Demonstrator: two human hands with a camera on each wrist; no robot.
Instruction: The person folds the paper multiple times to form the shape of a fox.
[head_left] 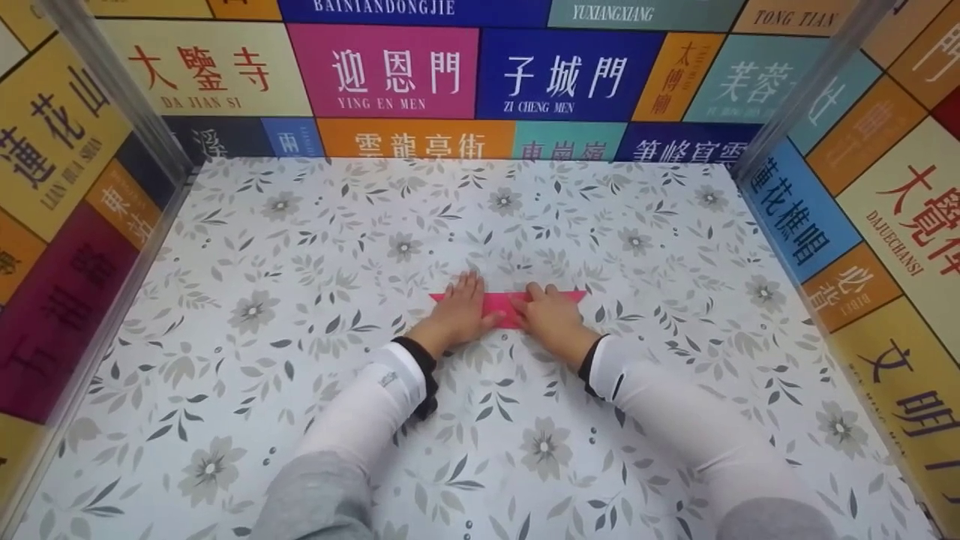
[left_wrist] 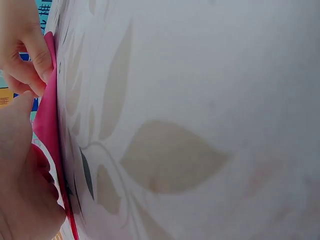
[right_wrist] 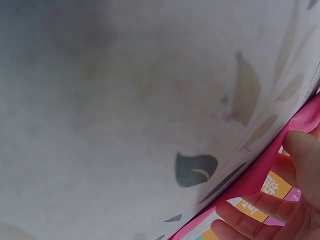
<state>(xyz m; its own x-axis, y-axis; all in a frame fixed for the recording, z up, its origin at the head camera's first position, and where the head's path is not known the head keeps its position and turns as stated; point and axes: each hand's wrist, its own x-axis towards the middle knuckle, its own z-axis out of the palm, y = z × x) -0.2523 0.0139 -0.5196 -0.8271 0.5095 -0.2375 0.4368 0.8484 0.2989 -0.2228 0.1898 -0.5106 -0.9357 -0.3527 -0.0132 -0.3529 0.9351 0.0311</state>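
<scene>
A folded pink sheet of paper (head_left: 498, 309) lies on the patterned tabletop in front of the person, its pointed ends sticking out to both sides. My left hand (head_left: 459, 309) presses on its left part with fingers stretched forward, the thumb towards the middle. Over the right part is my right hand (head_left: 553, 315), its fingers bent and its thumb and forefinger pinching the paper near the centre. From the left wrist view, the paper (left_wrist: 47, 117) rises slightly off the surface between both hands. In the right wrist view, the right hand (right_wrist: 290, 200) spreads along the paper's edge.
A white tablecloth (head_left: 360, 255) with grey flowers and leaves covers the table. Upright panels (head_left: 382, 73) with coloured blocks of lettering enclose the back and both sides. Both forearms wear white sleeves (head_left: 675, 405) with black bands at the wrists.
</scene>
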